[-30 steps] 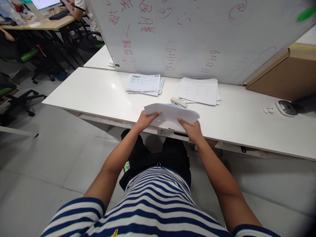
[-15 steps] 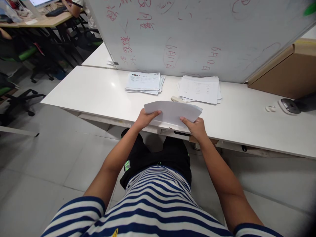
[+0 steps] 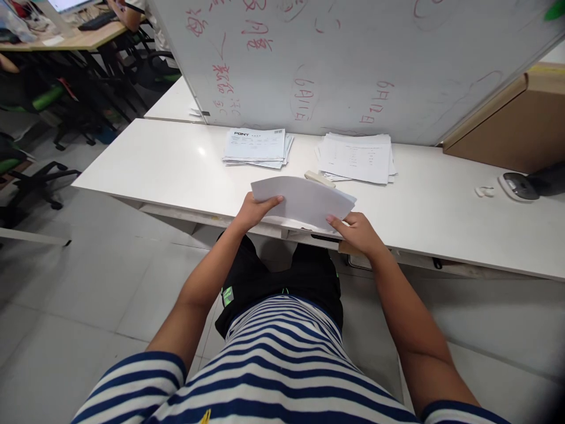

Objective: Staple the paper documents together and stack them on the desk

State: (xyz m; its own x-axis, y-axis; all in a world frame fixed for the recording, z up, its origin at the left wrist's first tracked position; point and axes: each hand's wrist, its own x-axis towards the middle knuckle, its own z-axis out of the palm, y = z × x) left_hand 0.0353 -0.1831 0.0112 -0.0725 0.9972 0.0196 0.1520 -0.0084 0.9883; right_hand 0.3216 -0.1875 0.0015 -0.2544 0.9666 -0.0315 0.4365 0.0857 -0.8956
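Observation:
Between my hands, above the desk's front edge, are sheets of paper (image 3: pixel 300 203), curved upward in the middle. My left hand (image 3: pixel 256 211) grips their left end, thumb on the near face and fingers hidden behind. At the right end, my right hand (image 3: pixel 355 228) pinches the sheets with its thumb on the near side. Just beyond the sheets lies a pale stapler-like object (image 3: pixel 319 178), partly covered by them. A stack of printed forms (image 3: pixel 256 145) rests farther back on the left, and another stack of printed paper (image 3: pixel 356 158) on the right.
The white desk (image 3: pixel 168 159) runs across the view against a whiteboard (image 3: pixel 344 70) with red writing. To the right are a cardboard box (image 3: pixel 507 126), a black-and-white device (image 3: pixel 519 185) and a small white item (image 3: pixel 484 191). Another person's arm (image 3: pixel 126 15) shows at the back left.
My left hand has moved slightly left. My right hand has shifted right and a little lower along the sheets, whose top edge now bows higher. The stacks stay in place.

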